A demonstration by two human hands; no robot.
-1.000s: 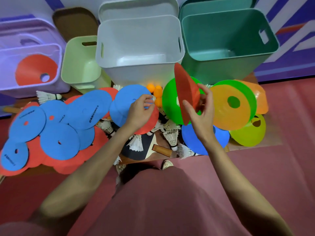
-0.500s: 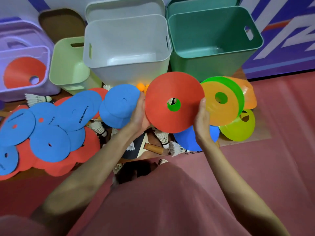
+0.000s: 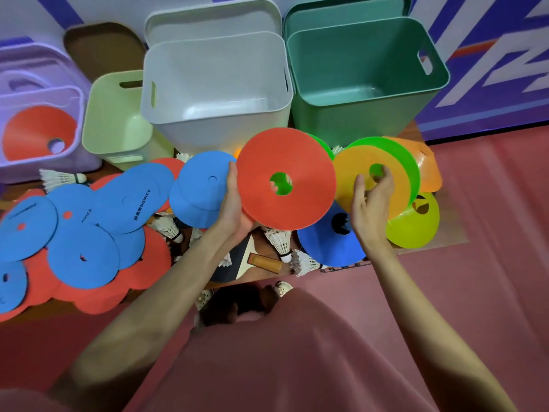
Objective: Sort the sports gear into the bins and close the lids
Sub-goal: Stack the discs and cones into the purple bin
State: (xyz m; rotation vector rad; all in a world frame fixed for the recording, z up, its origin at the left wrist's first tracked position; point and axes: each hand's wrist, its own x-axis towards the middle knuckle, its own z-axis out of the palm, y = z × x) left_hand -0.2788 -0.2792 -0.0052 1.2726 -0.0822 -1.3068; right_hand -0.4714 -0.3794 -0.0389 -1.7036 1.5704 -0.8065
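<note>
A: Head view. The left hand [image 3: 234,208] grips the red disc cone [image 3: 286,176] by its left rim, flat side up, just in front of the white bin [image 3: 217,120]. The right hand [image 3: 370,203] holds nothing, fingers loosely curled over the orange cone [image 3: 371,185].

B: Which bin does it go in?

A: Likely the purple bin [image 3: 41,171] at the board's far-left corner; a red cone [image 3: 38,132] already lies inside.

B: Any tips?

A: Carry it level over the blue discs [image 3: 83,254] and release low inside the rim so it nests. Meanwhile the right hand could take the orange cone. Shuttlecocks [image 3: 280,242] are near the front edge, so don't drag them.
</note>
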